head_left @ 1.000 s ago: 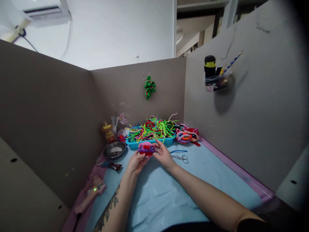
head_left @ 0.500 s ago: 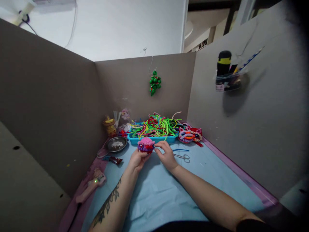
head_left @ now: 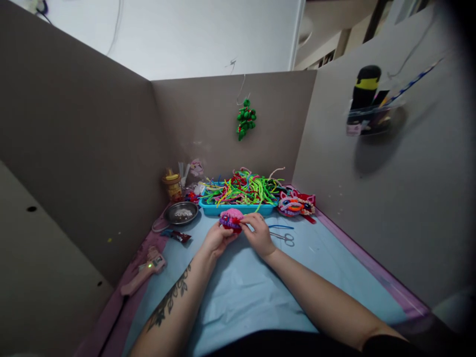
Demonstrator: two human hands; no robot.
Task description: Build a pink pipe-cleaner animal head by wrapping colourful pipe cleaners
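Note:
My left hand point(head_left: 217, 239) is wrapped round the underside of a small rounded pipe-cleaner craft piece point(head_left: 231, 215), pink on top with purple and red below. From the right, my right hand point(head_left: 257, 234) pinches at the red part on the piece's side; its fingertips hide what exactly they grip. Just behind the piece stands a blue tray point(head_left: 215, 210) heaped with pipe cleaners point(head_left: 256, 188), mostly green, with red, yellow and pink ones among them. Scissors point(head_left: 285, 239) and a single blue pipe cleaner point(head_left: 280, 227) lie to the right of my right hand.
On the left are a metal bowl point(head_left: 188, 217) of small pale bits, a brown packet point(head_left: 180, 237), a pink glue gun point(head_left: 143, 275) with a green light, and a lidded cup point(head_left: 171, 184). Finished-looking craft faces point(head_left: 295, 204) lie right. Grey panels point(head_left: 208, 129) enclose the table.
The view has shifted slightly. The craft piece has turned in my left hand, and my right fingers have come over its red side instead of its right-hand edge.

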